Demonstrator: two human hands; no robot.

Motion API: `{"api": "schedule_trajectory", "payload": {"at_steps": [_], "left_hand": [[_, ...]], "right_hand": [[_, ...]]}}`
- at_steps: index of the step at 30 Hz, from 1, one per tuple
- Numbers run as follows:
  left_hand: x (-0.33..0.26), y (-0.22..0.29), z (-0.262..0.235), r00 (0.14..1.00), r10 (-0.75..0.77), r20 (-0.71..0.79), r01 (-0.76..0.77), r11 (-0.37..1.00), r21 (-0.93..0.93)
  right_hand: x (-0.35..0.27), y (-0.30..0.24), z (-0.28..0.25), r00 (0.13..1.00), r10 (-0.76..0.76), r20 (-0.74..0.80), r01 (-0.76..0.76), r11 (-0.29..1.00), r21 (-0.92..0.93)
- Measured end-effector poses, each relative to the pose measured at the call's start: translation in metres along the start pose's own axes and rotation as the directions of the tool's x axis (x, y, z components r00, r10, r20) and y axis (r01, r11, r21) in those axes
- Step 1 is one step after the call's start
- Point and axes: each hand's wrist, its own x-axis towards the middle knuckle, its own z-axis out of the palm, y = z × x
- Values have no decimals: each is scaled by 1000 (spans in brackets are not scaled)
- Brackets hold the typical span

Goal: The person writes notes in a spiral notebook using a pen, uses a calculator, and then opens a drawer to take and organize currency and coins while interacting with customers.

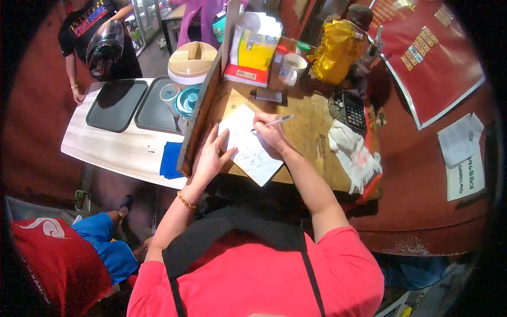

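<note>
A lined notepad [262, 168] with handwriting on it lies tilted on the wooden desk [311, 158]. My right hand [272, 134] is closed around a white pen [281, 121], its lower end close to the upper part of the page. My left hand [209, 157] rests along the pad's left edge with fingers spread, holding nothing. Just beyond the pad lies a dark, flat, phone-like object [268, 96].
An upright wooden board [203, 100] borders the desk on the left; past it, trays [117, 105] lie on a pale table. A white mug [291, 70], a calculator [351, 111] and a whitish cloth [351, 142] are on the desk. Two people stand at the left.
</note>
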Motion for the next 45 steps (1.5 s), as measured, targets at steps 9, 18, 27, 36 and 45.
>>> {"api": "schedule_trajectory", "payload": {"at_steps": [9,18,27,36,45], "left_hand": [[-1,-6,2,1000,-21,1,21,1000,-8],[0,-3,-1,999,-22,25,22,1000,-1],[0,-4,0,1000,-16,17,16,1000,-5],[-1,-2,0,999,-32,19,32,999,-19],[0,-3,-1,1000,-18,15,19,1000,-16]], "right_hand": [[4,-1,2,980,-40,-193,38,999,-9],[7,5,-7,991,60,-119,-65,997,-39],[6,12,-4,991,-7,-136,-2,998,-67],[5,7,-4,988,-21,-151,7,996,-91],[4,0,-6,988,24,-155,-31,999,-42]]}}
